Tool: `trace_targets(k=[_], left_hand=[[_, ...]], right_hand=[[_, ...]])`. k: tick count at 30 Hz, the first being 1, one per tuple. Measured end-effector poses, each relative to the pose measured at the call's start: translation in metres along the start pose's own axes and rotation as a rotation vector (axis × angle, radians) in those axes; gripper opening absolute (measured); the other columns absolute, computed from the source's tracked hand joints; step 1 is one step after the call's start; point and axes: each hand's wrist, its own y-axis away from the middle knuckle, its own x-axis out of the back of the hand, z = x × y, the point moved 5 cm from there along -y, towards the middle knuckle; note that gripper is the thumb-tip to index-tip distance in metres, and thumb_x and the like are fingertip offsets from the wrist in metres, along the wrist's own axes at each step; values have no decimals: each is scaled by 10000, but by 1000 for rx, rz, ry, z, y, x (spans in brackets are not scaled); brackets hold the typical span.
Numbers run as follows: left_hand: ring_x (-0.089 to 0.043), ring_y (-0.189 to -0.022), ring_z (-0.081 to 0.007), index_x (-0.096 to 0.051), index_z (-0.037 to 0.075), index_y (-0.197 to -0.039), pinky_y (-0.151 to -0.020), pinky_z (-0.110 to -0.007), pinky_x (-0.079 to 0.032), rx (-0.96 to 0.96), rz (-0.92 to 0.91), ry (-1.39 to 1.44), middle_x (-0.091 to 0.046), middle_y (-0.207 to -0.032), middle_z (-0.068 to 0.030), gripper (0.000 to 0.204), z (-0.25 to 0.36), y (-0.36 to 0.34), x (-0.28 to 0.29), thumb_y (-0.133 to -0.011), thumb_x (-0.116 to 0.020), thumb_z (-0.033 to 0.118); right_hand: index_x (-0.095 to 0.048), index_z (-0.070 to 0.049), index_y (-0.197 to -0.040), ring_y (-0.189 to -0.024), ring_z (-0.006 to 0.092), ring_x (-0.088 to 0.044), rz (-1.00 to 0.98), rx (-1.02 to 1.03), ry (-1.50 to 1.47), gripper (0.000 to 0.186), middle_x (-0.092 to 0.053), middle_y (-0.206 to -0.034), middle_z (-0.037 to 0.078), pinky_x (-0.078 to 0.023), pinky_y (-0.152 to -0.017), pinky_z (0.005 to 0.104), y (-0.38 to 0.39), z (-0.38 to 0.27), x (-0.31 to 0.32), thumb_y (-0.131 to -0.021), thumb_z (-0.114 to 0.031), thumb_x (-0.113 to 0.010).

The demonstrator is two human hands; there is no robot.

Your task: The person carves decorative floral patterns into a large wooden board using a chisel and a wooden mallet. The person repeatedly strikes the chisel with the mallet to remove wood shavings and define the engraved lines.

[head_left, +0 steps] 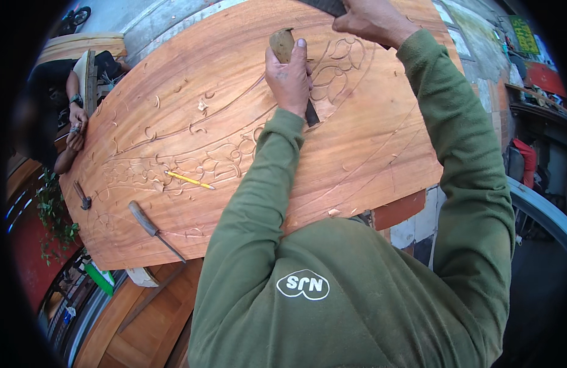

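Observation:
My left hand [288,83] is closed around the wooden handle of a chisel [282,44]. The chisel's dark blade [312,115] slants down to the surface of a large carved wooden panel [357,147]. Up at the top edge, my right hand [372,18] grips a dark, bar-like striking tool [323,5]. Part of that tool leaves the picture, so its full shape is hidden. Scroll and leaf grooves [342,67] lie beside the chisel. More carved leaves [216,156] run to the left, and curled shavings are scattered over the wood.
A yellow pencil [190,180] lies on the panel. Nearer the left edge are a wooden-handled tool [142,218] and a small dark-headed tool [82,196]. Another person's hands [78,126] are at the panel's far left. A leafy plant [53,214] hangs beyond.

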Motion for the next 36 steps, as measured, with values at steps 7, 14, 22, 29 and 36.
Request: trace_targets(k=[7, 14, 22, 29, 36], left_hand=[[-457, -394, -100, -558, 84, -1129, -350, -239, -349, -44, 43, 78, -555, -631, -25, 391, 14, 11, 5, -1051, -752, 414], [-492, -419, -69, -620, 40, -1268, -349, -197, -353, 86, -204, 9, -575, -629, -27, 400, 77, 73, 34, -1074, -720, 376], [-768, -702, -358, -578, 59, -1419, -602, -470, -588, -69, -713, -1395, -742, -788, -191, 632, 46, 176, 54, -935, -845, 366], [-708, -668, -362, -644, 88, -1372, -605, -452, -567, -166, -727, -1015, -709, -825, -158, 606, 53, 202, 10, -911, -866, 413], [-697, -856, -300, -648, 122, -1353, -679, -421, -556, -400, -951, -872, -635, -980, -94, 515, 67, 199, -42, -933, -823, 365]], right_hand=[[-479, -197, -1641, -1156, 410, -690, -340, 19, 329, 930, -707, -1235, 217, -547, -975, 470, 15, -46, 7, -764, 20, -700], [-559, 15, -1494, -1062, 107, -668, 252, 129, -46, 745, -686, -1267, 82, -551, -893, 276, 106, 9, 7, -869, -189, -909], [-506, 22, -1506, -1078, 148, -658, 494, -586, -819, 791, -666, -1238, 76, -548, -938, 314, 261, 51, -59, -863, -205, -906], [-483, -8, -1514, -1068, 147, -637, 736, -682, -974, 786, -643, -1239, 71, -522, -968, 315, 330, 51, -72, -846, -117, -884], [-555, -20, -1398, -992, 165, -687, 881, -817, -1078, 614, -711, -1114, 91, -540, -947, 321, 396, 20, -88, -874, -97, -865]])
